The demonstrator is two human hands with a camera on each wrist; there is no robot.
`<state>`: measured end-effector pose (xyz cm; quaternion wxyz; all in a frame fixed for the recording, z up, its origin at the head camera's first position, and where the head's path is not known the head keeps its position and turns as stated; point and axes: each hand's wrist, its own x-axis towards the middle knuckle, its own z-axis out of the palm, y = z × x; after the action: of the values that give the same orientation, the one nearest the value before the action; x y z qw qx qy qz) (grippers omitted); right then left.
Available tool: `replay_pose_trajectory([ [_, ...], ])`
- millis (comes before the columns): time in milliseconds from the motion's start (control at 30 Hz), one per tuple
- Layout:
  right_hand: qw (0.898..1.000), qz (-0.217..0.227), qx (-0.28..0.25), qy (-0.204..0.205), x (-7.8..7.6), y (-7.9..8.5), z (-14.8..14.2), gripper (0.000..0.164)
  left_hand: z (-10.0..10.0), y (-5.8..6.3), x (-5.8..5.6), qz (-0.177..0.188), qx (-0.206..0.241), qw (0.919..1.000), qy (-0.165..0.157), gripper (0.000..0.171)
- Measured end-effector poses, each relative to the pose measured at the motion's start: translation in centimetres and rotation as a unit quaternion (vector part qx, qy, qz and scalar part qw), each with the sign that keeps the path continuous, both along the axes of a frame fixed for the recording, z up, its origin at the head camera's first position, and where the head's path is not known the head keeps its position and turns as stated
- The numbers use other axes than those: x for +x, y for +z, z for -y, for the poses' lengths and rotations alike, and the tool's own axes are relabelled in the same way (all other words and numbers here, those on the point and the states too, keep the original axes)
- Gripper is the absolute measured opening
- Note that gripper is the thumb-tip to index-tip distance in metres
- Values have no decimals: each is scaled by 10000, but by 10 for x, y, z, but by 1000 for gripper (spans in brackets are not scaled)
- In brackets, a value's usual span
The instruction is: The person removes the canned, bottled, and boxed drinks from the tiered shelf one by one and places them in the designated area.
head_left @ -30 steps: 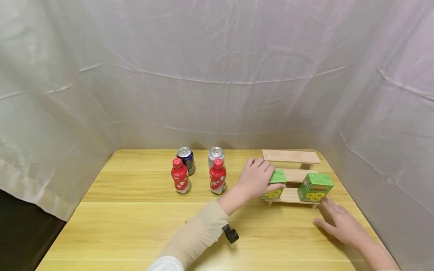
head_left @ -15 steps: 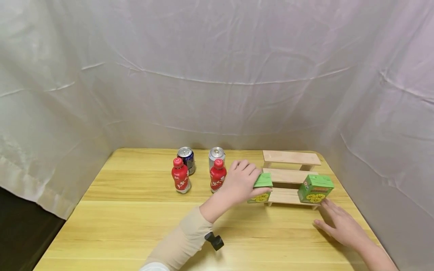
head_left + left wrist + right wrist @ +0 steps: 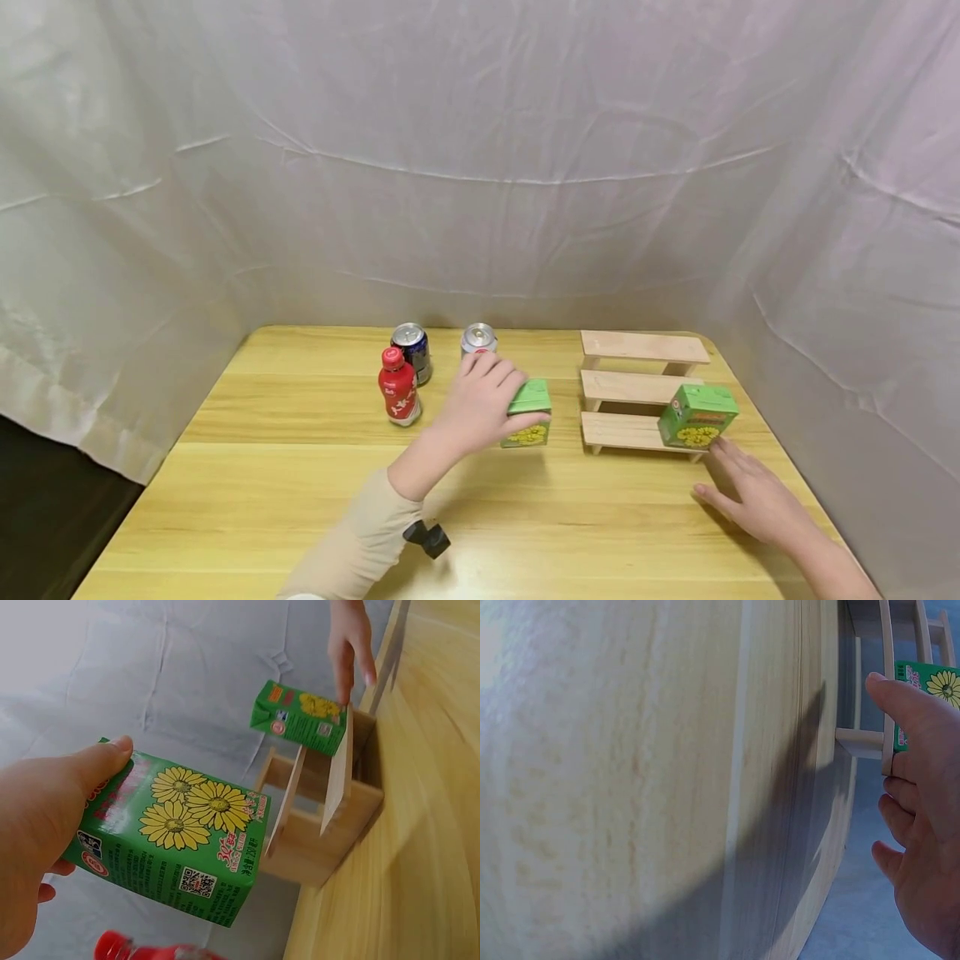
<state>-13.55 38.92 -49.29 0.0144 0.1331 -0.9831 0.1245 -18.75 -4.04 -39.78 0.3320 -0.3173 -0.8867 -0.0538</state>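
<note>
My left hand (image 3: 483,402) grips a green drink carton (image 3: 176,825) with yellow flowers printed on it, thumb on one side and fingers behind. In the head view the carton is upright, left of a three-step wooden shelf (image 3: 603,429). A matching green carton (image 3: 699,417) stands on the right end of the lowest step. Just in front of that end, my right hand (image 3: 757,492) has its fingers extended and thumb apart, fingertips right at the carton's lower corner and the step's edge. The left hand hides most of a red bottle in the head view; its red cap (image 3: 111,945) shows in the left wrist view.
Left of the left hand stands another red bottle (image 3: 399,390), with a dark blue can (image 3: 412,354) close behind it. A silver can (image 3: 478,337) stands behind the left hand. Grey cloth (image 3: 480,208) hangs along the back and sides of the wooden table (image 3: 247,500).
My left hand has carried its green carton leftward, away from the lowest step, and now covers the nearer red bottle. The right hand and the other carton have stayed in place.
</note>
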Motion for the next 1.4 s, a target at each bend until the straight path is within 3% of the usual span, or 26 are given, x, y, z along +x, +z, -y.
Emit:
replay_pose_trajectory([
  [233,10000,-26,16,14,-1,1,0,80,31,0,5,-109,-38,9999,7,55],
  [600,10000,-68,-26,51,0,1,0,79,72,-11,12,-360,46,9992,180,55],
  [800,9999,-108,-65,45,0,1,0,79,89,-17,19,-297,145,9993,170,55],
  [1067,9999,-110,-46,38,1,0,0,78,110,-31,24,-231,361,9990,96,57],
  [1400,9999,-19,-100,-12,1,0,1,79,138,-51,22,-271,562,9980,101,65],
])
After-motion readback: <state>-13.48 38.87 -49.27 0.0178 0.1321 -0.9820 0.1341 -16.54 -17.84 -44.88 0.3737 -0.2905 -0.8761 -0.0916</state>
